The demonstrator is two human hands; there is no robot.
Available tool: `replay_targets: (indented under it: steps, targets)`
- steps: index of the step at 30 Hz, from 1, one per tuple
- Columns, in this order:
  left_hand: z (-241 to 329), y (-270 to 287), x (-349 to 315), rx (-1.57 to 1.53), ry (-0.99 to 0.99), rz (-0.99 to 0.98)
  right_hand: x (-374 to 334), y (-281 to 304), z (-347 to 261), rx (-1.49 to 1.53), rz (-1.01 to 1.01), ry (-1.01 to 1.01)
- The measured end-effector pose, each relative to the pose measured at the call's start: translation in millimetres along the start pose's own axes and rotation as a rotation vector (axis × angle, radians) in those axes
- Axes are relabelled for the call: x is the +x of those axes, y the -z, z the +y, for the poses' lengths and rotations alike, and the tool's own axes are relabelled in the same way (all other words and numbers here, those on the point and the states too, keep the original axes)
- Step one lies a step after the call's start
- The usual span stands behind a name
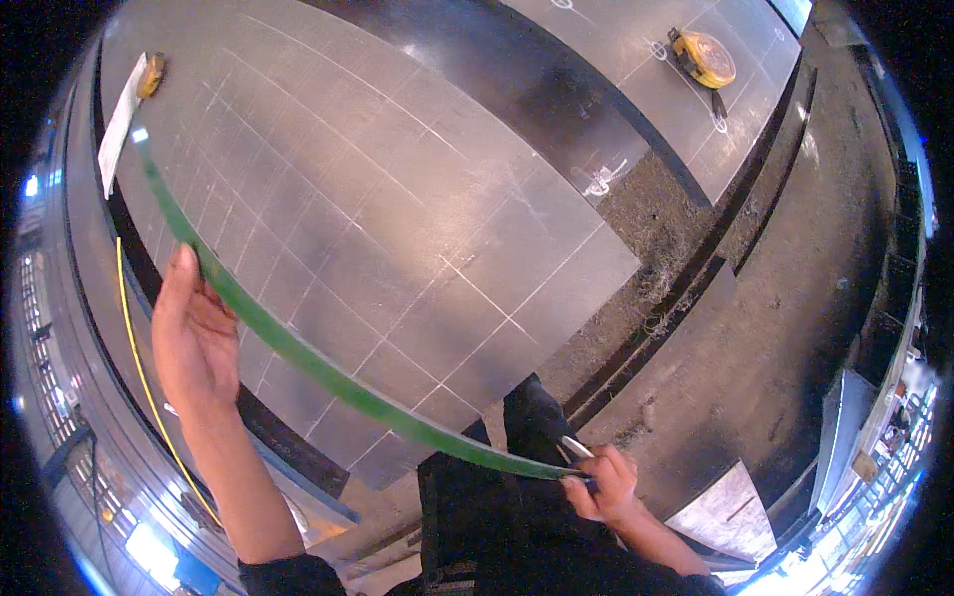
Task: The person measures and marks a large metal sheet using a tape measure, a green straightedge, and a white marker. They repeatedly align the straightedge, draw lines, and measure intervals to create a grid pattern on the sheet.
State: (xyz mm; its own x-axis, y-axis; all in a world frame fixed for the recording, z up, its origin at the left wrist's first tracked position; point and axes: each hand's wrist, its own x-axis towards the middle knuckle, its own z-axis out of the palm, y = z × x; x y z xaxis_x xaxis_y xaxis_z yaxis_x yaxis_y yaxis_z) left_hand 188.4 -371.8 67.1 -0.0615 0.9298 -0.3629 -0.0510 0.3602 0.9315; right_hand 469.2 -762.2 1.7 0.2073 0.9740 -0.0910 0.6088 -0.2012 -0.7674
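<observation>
A long green strip (328,375) with a straightedge's narrow shape runs above the metal plate, curved in this fisheye view. My left hand (204,343) grips it partway along, thumb on its edge and fingers curled behind. At its near end, my right hand (606,484) pinches the strip, with a slim white pen-like stick (575,447) also between the fingers. Pale lines cross one another on the grey plate (397,214) below. The strip's far end points toward a white sheet (121,134) and a small yellow tape measure (151,76) on the plate's left side.
A larger yellow tape measure (704,60) lies on another marked plate (755,109) at the upper right. Dark rails (651,343) and a dirty floor (785,263) adjoin the plates. Along the left runs a yellow line or cord (139,353). A pale panel (727,517) lies lower right.
</observation>
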Motion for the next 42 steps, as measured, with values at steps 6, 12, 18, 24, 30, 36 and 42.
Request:
replay_targets:
  steps: [6, 12, 18, 24, 30, 36, 42]
  targets:
    - [-3, 44, -44, 0.124, -0.056, 0.026, -39, -16, -19, -0.026, -0.122, -0.156]
    - [-13, 126, -27, 0.268, 0.117, -0.033, -50, -74, -72, 0.012, -0.176, -0.196]
    - [-15, 157, 36, 0.318, 0.108, -0.145, -39, -130, -135, 0.037, 0.031, -0.213]
    - [20, 153, 90, 0.800, -0.046, -0.268, 12, -123, -153, -0.169, 0.075, -0.314]
    - [15, 185, 178, 1.073, -0.596, -0.074, 34, -111, -130, -0.267, 0.119, -0.259]
    - [31, 198, 239, 1.216, -0.823, -0.113, -3, -97, -110, -0.125, 0.425, -0.487]
    - [46, 198, 298, 1.337, -0.947, -0.237, 22, -87, -130, 0.879, 0.484, -0.617]
